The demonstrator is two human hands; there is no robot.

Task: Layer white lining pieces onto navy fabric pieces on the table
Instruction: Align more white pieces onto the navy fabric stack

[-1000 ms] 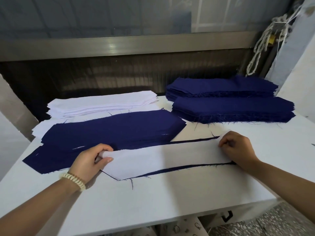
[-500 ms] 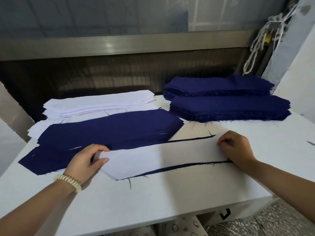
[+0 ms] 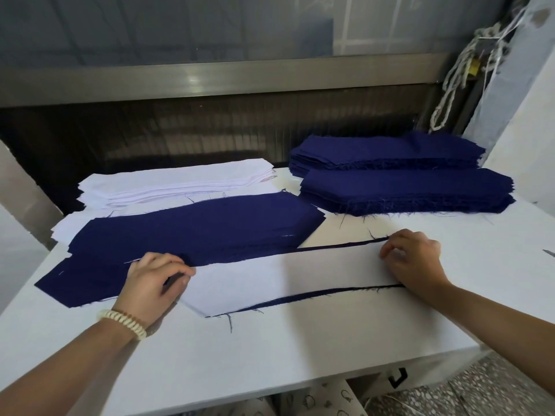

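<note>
The left hand (image 3: 153, 283) has curled its fingers tighter onto the left end of the white lining piece (image 3: 285, 277), pinching it; the right hand (image 3: 411, 259) still pinches the right end; the lining lies over a navy piece (image 3: 294, 299) on the desk (image 3: 270, 361), near its front edge.

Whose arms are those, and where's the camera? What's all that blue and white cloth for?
The camera sits on a person's head, looking down, so those are their own arms. On the white table lie cloth piles: a white stack back left, two navy stacks back right, a navy pile in the middle. In front, a white lining piece lies on a navy piece whose edges peek out. The left hand pinches one end; the right hand rests curled fingertips on the other.
</note>
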